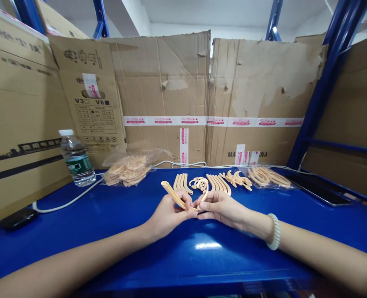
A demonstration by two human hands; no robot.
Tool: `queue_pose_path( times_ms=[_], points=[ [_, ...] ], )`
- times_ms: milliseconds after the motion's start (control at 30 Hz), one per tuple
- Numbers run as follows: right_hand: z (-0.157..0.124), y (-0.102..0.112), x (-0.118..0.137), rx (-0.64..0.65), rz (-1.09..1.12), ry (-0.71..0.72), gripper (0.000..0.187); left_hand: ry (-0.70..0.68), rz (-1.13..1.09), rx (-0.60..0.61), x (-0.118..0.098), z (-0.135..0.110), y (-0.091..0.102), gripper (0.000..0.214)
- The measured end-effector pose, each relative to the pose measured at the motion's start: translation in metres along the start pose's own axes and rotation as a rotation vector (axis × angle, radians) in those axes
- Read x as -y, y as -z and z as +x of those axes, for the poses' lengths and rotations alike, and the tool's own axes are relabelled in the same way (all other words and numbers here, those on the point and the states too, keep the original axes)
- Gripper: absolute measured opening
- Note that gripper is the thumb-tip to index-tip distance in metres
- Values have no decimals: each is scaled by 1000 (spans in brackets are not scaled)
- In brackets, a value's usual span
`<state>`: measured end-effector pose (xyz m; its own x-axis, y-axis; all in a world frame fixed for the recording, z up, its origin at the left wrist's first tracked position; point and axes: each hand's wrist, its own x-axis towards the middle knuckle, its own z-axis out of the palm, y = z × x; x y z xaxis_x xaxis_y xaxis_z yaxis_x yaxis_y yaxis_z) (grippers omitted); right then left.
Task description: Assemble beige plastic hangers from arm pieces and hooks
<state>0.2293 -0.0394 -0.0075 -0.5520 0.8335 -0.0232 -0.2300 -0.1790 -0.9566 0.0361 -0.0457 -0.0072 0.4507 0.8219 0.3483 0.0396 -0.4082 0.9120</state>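
Note:
My left hand (171, 213) is closed on a long curved beige plastic piece (173, 194) that rises up and to the left. My right hand (221, 207) pinches a second curved beige piece (204, 191) that meets the first at my fingertips. Both hands hover just above the blue metal shelf (202, 256). On my right wrist sits a white bead bracelet (275, 231). Just behind my hands lie rows of the same curved beige pieces (217, 183).
A clear bag of beige parts (129, 169) lies at the back left, beside a water bottle (76, 158). More parts in plastic (268, 176) lie back right. A white cable (62, 203), a black device (18, 218) and a dark phone (321, 191) rest on the shelf. Cardboard boxes (171, 91) wall the back.

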Motion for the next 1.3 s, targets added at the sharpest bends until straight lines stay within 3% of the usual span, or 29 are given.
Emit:
queue_pose_path(
  times_ms=[200,900,1300],
  points=[
    [-2,1,1,13,7,-4,26,-9,53,-74,1,0,0,25],
    [-1,-1,1,-52,-76,-13,31,-160,355,-94,-10,-4,-2,27],
    [0,-6,-4,-4,-65,23,33,-139,381,-131,-14,-9,-12,24]
  ],
)
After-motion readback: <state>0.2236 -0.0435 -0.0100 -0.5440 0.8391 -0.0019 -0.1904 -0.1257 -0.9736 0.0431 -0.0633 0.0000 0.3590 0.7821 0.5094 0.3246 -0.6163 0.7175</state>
